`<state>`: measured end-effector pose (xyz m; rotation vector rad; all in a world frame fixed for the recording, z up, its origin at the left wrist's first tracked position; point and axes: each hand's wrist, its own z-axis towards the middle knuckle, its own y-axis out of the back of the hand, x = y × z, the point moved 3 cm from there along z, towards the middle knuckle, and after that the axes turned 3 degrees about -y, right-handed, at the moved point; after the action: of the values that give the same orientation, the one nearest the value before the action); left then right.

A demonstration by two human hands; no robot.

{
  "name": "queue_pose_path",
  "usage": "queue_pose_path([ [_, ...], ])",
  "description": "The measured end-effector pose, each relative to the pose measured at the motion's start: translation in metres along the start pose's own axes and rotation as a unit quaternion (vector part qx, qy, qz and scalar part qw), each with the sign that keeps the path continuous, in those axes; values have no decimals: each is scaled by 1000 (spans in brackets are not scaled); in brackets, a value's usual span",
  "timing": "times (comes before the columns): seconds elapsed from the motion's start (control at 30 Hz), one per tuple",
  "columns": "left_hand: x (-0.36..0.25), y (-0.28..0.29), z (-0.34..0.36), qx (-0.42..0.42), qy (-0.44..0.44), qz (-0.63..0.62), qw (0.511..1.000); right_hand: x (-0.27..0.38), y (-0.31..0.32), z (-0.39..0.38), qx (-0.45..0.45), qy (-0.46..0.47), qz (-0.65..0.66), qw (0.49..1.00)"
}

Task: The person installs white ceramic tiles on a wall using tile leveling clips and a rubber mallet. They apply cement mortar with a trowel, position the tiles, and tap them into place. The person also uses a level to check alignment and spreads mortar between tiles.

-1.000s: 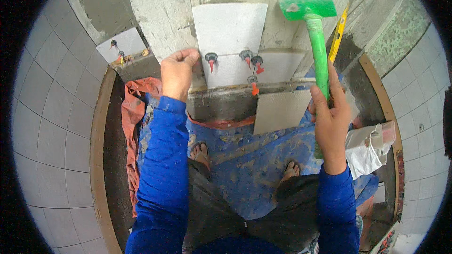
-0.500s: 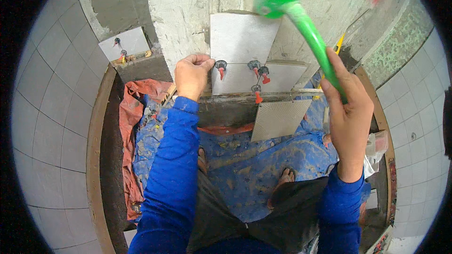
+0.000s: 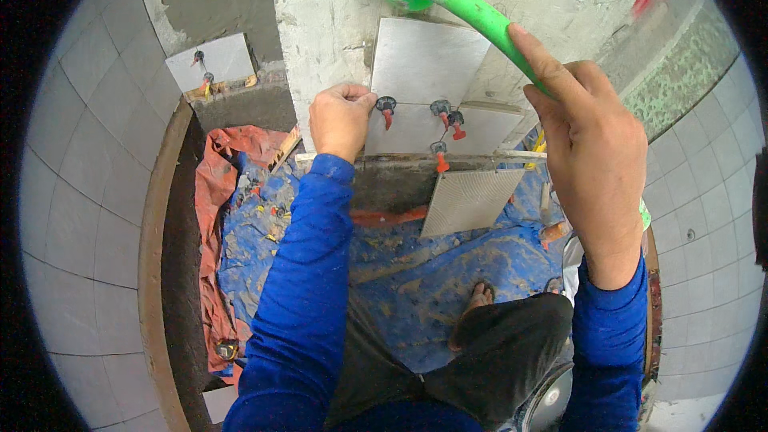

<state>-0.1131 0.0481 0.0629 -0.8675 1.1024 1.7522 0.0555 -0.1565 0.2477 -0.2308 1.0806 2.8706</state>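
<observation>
white tile [image 3: 424, 64] against wall [image 3: 320, 32], just above lower tile [image 3: 496, 132]; red plugs [image 3: 458, 132] below. left grip [image 3: 342, 124] near white tile's lower left corner, cannot tell if pinching. right grip [image 3: 592, 140] clamped on green mallet [image 3: 472, 12], raised. probably best: light, flat taps, clear of plugs.

Mallet [image 3: 472, 12] — bright green | upper tile [image 3: 428, 60] — white | clip [image 3: 386, 106] red-and-black | leaning tile [image 3: 472, 204] grey-beige, apparently ridged | tarp [image 3: 416, 276] blue

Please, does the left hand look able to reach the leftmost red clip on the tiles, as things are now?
Probably yes: the left hand is at the left edge of the tiles, close beside the clip, with nothing visible between.
</observation>
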Motion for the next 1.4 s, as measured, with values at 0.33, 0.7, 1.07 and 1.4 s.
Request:
queue_pose_path([
  [0.33, 3, 0, 0, 2, 3, 7, 1000, 7, 5, 1, 21, 8, -53, 998],
  [0.7, 5, -2, 1, 9, 22, 10, 1000, 8, 5, -3, 36, -10, 7, 999],
  [1.07, 7, 1, 4, 11, -19, 4, 1000, -12, -1, 4, 108, -52, 182, 976],
  [1.4, 6, 2, 4, 14, -1, 1, 1000, -10, -6, 5, 201, -77, 255, 943],
])
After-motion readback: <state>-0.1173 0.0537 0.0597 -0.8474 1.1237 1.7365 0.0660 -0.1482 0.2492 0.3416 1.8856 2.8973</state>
